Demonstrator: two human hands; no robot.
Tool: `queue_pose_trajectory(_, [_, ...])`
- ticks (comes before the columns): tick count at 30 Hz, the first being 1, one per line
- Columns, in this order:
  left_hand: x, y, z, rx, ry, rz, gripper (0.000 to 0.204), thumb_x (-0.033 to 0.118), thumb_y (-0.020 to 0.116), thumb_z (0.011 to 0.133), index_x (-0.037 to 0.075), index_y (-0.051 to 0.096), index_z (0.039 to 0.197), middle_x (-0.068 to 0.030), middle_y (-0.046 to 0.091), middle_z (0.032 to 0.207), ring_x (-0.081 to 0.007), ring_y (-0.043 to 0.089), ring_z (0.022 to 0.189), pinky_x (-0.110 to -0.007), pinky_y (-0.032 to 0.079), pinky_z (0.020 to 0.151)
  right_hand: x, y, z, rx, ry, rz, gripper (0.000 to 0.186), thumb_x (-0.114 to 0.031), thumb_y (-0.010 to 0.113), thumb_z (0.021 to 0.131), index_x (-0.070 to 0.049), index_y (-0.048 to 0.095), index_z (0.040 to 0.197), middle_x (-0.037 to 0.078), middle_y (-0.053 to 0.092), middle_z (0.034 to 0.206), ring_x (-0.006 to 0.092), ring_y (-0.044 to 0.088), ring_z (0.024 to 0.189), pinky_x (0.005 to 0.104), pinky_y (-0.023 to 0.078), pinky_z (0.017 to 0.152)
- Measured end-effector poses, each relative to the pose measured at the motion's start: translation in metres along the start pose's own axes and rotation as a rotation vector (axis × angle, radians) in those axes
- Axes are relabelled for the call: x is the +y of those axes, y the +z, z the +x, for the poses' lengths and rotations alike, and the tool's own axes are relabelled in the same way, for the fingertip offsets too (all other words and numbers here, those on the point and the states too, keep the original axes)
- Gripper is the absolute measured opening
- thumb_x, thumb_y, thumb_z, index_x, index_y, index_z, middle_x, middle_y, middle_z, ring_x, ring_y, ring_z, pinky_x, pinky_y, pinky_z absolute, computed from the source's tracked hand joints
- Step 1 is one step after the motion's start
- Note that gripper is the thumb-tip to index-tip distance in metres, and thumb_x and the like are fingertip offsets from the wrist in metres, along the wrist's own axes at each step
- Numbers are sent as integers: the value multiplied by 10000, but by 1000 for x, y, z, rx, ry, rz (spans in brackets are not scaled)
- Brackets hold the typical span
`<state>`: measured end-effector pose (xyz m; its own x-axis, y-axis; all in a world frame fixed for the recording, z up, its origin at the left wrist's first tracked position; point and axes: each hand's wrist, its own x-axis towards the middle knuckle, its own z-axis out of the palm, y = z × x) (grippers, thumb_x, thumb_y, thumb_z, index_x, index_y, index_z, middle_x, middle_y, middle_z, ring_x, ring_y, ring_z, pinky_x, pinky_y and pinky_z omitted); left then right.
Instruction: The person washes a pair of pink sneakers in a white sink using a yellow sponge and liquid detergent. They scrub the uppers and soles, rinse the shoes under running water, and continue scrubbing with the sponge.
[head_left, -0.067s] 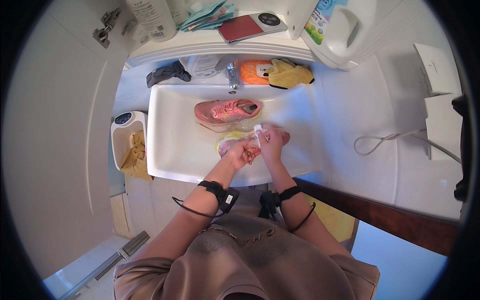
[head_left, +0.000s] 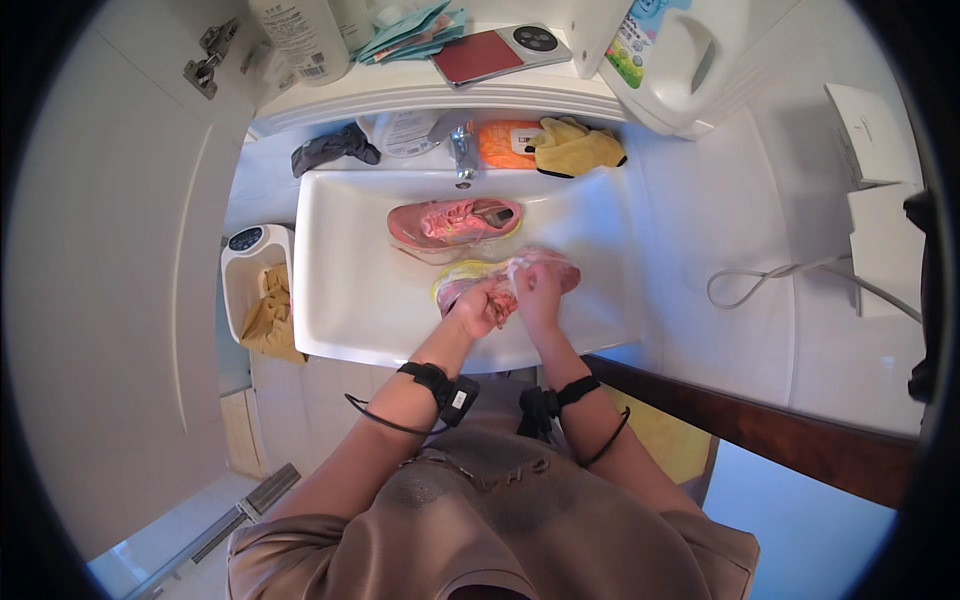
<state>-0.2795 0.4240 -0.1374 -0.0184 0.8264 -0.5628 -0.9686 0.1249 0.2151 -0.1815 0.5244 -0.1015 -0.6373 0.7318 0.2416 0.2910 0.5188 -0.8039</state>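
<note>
A soapy pink sneaker [head_left: 566, 275] with a yellow-edged sole lies on its side in the front middle of the white sink [head_left: 345, 300]. My left hand [head_left: 482, 306] is closed around its near edge and steadies it. Pressed against the upper side of the sneaker, my right hand [head_left: 538, 290] is closed on a small white object [head_left: 515, 268]; fingers and suds hide its exact kind. Behind my hands, a second wet pink sneaker [head_left: 455, 222] with pink laces rests in the sink, touched by neither hand.
A metal faucet [head_left: 463, 150] stands behind the sink, between a dark cloth [head_left: 337, 149] and yellow gloves [head_left: 578, 150] beside an orange package [head_left: 503, 145]. A white bin [head_left: 240, 285] stands left. Above, a shelf [head_left: 400, 100] holds a phone [head_left: 535, 42]; a white jug [head_left: 670, 75] stands right.
My right hand has shifted slightly left along the sneaker, and less of the white object shows. My left hand and the second sneaker have stayed in place.
</note>
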Motion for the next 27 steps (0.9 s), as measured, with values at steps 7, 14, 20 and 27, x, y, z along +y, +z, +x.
queue_pose_trajectory(7, [-5, 30, -23, -26, 71, -327, 543, 442, 236, 1060, 51, 550, 1267, -134, 566, 1354, -344, 529, 1231, -467, 397, 1094, -21, 5, 7, 176, -423, -240, 160, -149, 648, 819, -23, 600, 905, 171, 577, 969, 386, 523, 1027, 494, 419, 888])
queue_pose_trajectory(14, [7, 11, -27, 11, 235, -320, 496, 411, 290, 1058, 37, 555, 1247, -146, 602, 1310, -318, 558, 1217, -471, 399, 1093, -13, 17, -1, -503, -219, 247, 406, -105, 570, 856, -65, 597, 1259, 237, 523, 1383, 420, 433, 1343, 496, 357, 1083])
queue_pose_trajectory(20, [1, -7, -25, -165, 123, -479, 430, 360, 341, 1046, 41, 565, 1228, -137, 633, 1244, -309, 585, 1179, -471, 422, 1075, -14, 31, -10, -226, -126, 26, 476, -87, 562, 818, -96, 599, 1292, 180, 565, 1369, 389, 401, 1387, 532, 277, 1132])
queue_pose_trajectory(27, [3, -1, -30, -371, 265, -418, 428, 344, 309, 1048, 60, 565, 1240, -131, 628, 1264, -307, 562, 1206, -474, 383, 1096, -22, 37, -11, -346, -257, 134, 431, -119, 583, 812, -92, 638, 1238, 137, 580, 1373, 369, 423, 1378, 546, 203, 1165])
